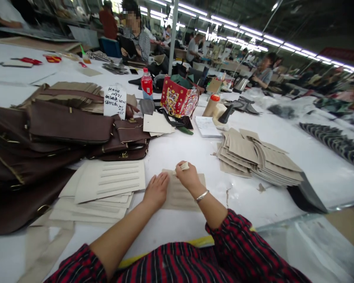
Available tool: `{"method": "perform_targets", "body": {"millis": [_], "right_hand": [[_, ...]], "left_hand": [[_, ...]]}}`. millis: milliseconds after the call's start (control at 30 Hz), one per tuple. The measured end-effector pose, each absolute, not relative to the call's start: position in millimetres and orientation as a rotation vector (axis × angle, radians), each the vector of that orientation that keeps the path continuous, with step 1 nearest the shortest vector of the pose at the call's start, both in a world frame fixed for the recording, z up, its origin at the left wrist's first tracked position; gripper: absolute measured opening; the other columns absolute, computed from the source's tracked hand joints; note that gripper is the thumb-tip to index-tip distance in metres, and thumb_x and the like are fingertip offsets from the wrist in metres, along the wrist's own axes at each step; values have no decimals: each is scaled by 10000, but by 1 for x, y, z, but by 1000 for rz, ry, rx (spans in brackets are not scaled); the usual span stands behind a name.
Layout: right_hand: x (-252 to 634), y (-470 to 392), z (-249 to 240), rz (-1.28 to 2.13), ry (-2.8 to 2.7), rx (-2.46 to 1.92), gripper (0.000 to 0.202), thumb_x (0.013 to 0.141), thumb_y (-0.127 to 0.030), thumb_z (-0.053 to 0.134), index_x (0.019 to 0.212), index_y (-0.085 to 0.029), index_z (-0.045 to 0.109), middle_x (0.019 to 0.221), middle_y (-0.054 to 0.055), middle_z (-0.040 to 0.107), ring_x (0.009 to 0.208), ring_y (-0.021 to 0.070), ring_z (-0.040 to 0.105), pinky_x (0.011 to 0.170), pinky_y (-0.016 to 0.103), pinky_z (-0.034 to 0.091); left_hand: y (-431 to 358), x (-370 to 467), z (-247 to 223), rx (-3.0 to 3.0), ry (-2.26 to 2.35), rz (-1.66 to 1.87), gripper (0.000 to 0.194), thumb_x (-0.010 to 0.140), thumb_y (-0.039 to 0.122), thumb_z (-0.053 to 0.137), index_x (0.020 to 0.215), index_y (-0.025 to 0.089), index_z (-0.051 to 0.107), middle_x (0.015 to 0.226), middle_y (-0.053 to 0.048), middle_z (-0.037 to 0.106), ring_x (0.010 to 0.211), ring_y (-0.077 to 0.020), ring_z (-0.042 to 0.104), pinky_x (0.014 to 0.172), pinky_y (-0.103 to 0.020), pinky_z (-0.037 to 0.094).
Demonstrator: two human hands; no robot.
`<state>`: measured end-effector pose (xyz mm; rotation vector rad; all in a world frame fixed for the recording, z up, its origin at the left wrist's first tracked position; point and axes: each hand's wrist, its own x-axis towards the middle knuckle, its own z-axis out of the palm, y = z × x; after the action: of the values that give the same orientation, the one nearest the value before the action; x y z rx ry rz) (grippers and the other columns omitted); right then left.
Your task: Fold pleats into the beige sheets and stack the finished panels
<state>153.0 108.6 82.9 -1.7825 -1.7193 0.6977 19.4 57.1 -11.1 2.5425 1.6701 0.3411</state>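
Note:
A beige fabric panel [179,194] with raised parallel strips lies flat on the white table in front of me. My left hand [157,191] rests flat on its left edge, fingers stretched out and close together. Closed around a short cream-coloured hand tool [183,167], my right hand [189,177] is over the panel's upper part. The tool's lower end is hidden by the fingers, so its exact kind cannot be made out. Left of my left hand is a fanned stack of cream panels with strips [118,177].
Dark brown leather bags [70,125] fill the left side. Stacked beige panels [256,155] lie to the right. Farther back are a notepad [208,127], a red gift bag [179,98], a red-labelled bottle [146,84] and an orange-capped container [212,105]. Several people work beyond.

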Motion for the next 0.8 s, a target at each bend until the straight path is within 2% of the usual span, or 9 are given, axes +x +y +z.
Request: {"method": "perform_targets", "body": {"millis": [133,300,367,467,567,633,733,800], "right_hand": [[144,77,84,692,-1858,-1854,173,759,-221,440,648,-162,559,592,24,599,582,118,561,564,211,403],[189,-21,97,1233,-1811,-1767,216,817,-291,409,730,-182,573,544,-17,582,502,100,554,524,197,425],[221,-40,97,1029,-1706,-1850,227,829,-335,411,822,-186,583,663,3,615,568,109,580,578,216,455],[270,-39,89,693,-1633,-1930,272,823,-384,421,894,-191,599,853,49,627,696,146,604,631,255,479],[301,-24,83,767,-1657,-1927,269,783,-397,476,886,-202,630,915,64,639,784,184,611,630,279,495],[310,-12,86,892,-1619,-1947,258,764,-393,505,890,-208,634,895,55,654,733,181,621,608,286,499],[303,15,99,991,-1616,-1904,252,776,-385,493,913,-213,617,803,18,660,621,146,614,588,265,484],[287,43,104,979,-1731,-1771,235,790,-372,477,894,-214,615,763,-4,652,625,125,604,608,241,464]], "left_hand": [[59,16,-9,2542,1668,306,458,826,105,324,1274,147,413,1361,-60,394,1270,-186,303,1054,-375,210],[61,14,5,2545,1651,285,437,837,105,308,1252,149,438,1351,-82,404,1258,-209,320,1046,-437,188],[55,34,12,2537,1675,334,425,863,164,299,1273,152,413,1376,-87,365,1271,-234,294,1047,-481,143],[36,84,19,2518,1574,388,493,874,392,323,1320,184,349,1406,-83,311,1290,-273,242,1036,-527,120],[26,115,23,2582,1270,327,579,824,542,348,1304,220,377,1398,-81,327,1294,-309,215,1019,-574,97],[32,107,30,2663,1012,284,542,819,524,374,1283,246,405,1383,-65,358,1294,-290,226,1027,-564,79],[46,65,48,2732,591,212,404,809,399,443,1202,314,483,1319,-3,451,1268,-232,302,1051,-502,95],[49,40,57,2718,491,168,336,795,329,461,1122,354,539,1282,37,490,1250,-212,339,1054,-474,121]]}}
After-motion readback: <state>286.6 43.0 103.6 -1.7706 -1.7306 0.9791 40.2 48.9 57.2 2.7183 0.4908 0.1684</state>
